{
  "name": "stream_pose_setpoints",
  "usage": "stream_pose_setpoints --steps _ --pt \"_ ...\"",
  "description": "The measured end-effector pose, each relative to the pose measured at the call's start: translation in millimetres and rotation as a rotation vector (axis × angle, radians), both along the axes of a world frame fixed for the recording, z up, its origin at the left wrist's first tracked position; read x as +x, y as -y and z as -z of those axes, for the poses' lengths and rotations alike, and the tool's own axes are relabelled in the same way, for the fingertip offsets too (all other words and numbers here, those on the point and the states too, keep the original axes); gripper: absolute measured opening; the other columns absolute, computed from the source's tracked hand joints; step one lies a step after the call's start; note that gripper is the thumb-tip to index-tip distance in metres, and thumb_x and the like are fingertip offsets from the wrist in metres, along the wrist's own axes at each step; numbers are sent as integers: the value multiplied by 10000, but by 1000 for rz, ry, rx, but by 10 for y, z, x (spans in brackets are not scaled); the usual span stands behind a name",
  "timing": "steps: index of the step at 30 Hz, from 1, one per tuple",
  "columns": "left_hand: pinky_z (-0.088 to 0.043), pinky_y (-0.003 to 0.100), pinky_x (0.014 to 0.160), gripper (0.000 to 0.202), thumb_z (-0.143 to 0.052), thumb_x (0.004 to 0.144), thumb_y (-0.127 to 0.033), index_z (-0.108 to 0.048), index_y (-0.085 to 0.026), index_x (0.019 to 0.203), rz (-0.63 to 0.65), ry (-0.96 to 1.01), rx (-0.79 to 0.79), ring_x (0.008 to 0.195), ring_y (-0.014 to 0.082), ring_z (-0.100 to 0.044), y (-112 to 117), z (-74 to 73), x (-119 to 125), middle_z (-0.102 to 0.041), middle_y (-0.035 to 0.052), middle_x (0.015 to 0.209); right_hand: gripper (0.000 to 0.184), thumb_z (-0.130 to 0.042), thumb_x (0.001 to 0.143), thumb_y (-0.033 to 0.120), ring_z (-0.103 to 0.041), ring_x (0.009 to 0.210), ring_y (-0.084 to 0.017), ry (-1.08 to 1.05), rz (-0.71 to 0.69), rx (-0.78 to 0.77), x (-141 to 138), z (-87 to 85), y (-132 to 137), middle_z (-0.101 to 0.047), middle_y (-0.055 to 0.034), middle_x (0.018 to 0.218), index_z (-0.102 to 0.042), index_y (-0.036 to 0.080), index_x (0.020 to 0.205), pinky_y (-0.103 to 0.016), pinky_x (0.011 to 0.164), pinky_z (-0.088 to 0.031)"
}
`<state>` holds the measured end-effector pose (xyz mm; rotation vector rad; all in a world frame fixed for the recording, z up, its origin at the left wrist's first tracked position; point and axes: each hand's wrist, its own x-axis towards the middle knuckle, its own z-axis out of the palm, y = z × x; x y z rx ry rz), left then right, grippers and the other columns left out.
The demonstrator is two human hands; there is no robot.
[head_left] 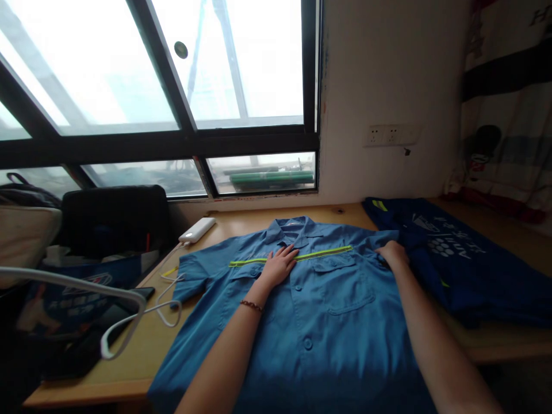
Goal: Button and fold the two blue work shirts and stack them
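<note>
A blue short-sleeved work shirt (328, 333) lies front up and spread out, its collar pointing toward the window. A yellow-green stripe runs across its chest above two flap pockets. My left hand (279, 265) rests flat on the chest by the button placket, fingers stretched out over the stripe. At the base of the sleeve on the right, my right hand (393, 254) has its fingers curled onto the shirt's fabric; the fingertips are partly hidden. The shirt's lower part runs out of view at the bottom.
The wooden table (241, 215) stands under a window. A dark navy garment (466, 264) with white print lies at the right, beside the shirt. On the left are a white power bank (197, 230), a looping white cable (125, 293) and a blue printed bag (81, 299).
</note>
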<state>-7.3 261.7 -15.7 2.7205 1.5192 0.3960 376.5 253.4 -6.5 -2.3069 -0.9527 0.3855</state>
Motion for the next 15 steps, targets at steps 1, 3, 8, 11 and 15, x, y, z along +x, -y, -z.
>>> stream_pose_setpoints --steps 1,3,8,11,15 --pt "-238 510 963 415 -247 870 -428 -318 -370 1274 -1 1 0 1231 255 -282 1 1 1 -273 -38 1387 432 -717 432 274 -549 870 -413 -69 -15 53 47 -5 -6 -592 -260 872 -633 60 798 -500 641 -453" --pt "-239 509 962 413 -249 869 -427 -321 -369 1272 -2 3 -2 1232 252 -281 7 -3 5 -273 -36 1388 351 -679 469 236 -589 813 -348 -181 -12 167 85 -44 -14 -632 -189 811 -640 74 778 -420 634 -482" --pt "-229 501 971 408 -263 868 -416 -334 -367 1267 -14 12 -12 1233 248 -278 29 -32 18 -277 -33 1386 402 -585 607 221 -535 1007 -234 -187 -357 541 -262 -419 125 -581 -89 1101 -608 140 1000 -296 802 -455" --pt "-217 490 981 406 -270 867 -408 -347 -361 1263 -22 19 -26 1237 247 -268 38 -50 20 -275 -31 1387 380 -535 721 333 -492 1075 -236 -374 -854 734 -611 -666 288 -546 -72 1167 -584 186 1067 -357 881 -412" --pt "-207 488 986 405 -286 866 -399 -350 -356 1263 -37 23 -41 1242 246 -261 64 -62 25 -274 -26 1387 419 -351 835 437 -537 1014 -219 -404 -899 808 -927 -628 321 -592 -83 1089 -565 186 1093 -386 876 -414"
